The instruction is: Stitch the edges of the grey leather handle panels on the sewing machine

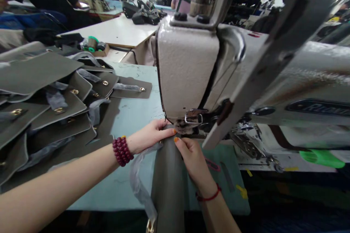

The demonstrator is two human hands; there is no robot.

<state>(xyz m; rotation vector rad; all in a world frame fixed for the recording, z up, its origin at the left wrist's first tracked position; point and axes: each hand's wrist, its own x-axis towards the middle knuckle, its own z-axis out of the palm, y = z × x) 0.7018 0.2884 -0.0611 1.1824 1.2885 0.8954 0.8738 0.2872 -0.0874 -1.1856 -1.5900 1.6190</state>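
Observation:
A grey-brown leather panel runs from the front edge up under the head of a sewing machine. Close to the needle area, my left hand grips the panel's left side, thumb on top. My right hand pinches its right side, thumb near the other thumb; the lower fingers are hidden. A plastic-wrapped strap hangs along the panel's left, with a gold metal clasp at its lower end. The needle itself is hard to make out.
Several similar grey panels with gold clasps lie piled at the left. Thread spools sit behind them. Right of my hand lie a pink-edged tool and yellow scraps. Other people are in the background.

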